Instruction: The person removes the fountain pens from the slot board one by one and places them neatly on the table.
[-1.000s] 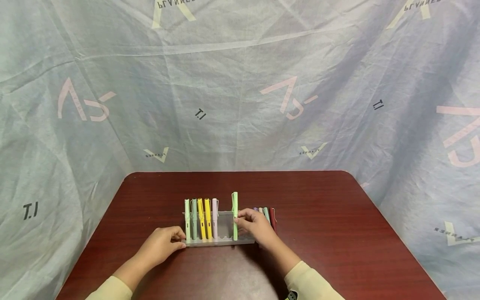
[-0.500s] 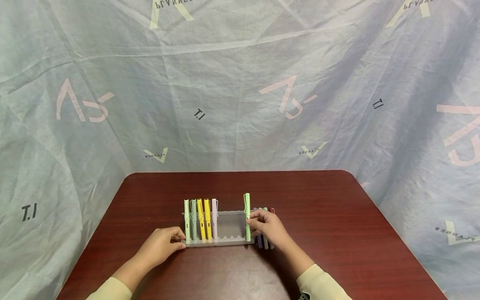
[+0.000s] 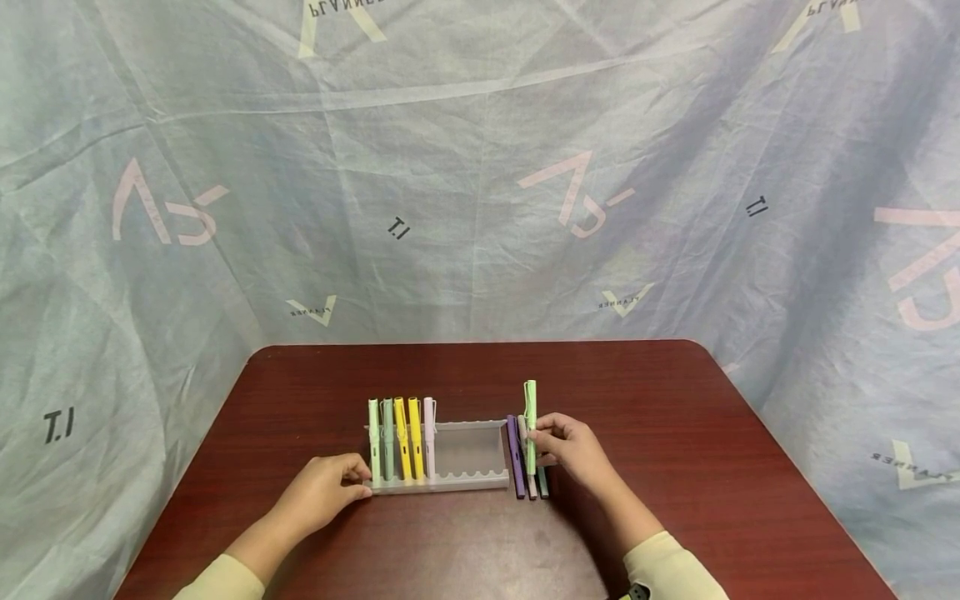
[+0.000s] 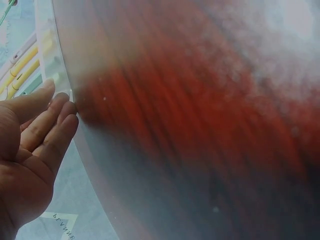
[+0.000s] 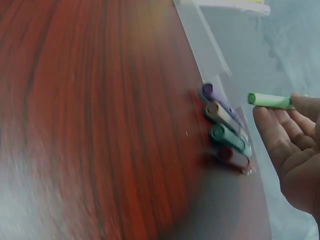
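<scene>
My left hand [image 3: 330, 490] pinches the left front corner of a clear plastic pen tray [image 3: 472, 482] between thumb and fingers; in the left wrist view the fingertips [image 4: 70, 120] lie at its edge. Several capped pens stand side by side in the tray's left part: pale green [image 3: 374, 442], grey-green [image 3: 388, 442], two yellow [image 3: 402, 437] and pale lilac [image 3: 430, 437]. Right of the tray, my right hand [image 3: 573, 450] pinches a light green pen [image 3: 530, 417] between thumb and fingers. It is held above a row of pens on the table.
That row, beside the tray's right end, has a purple pen [image 3: 516, 458], a beige pen [image 5: 220, 113], a teal pen [image 5: 227, 137] and a dark red pen [image 5: 233, 157]. Everything rests on a reddish-brown table [image 3: 337, 375] with a printed cloth [image 3: 480, 275] hanging behind.
My right hand has carried the light green pen rightward, from in front of the tray's right part to above the loose pens. The left hand stays at the tray's corner.
</scene>
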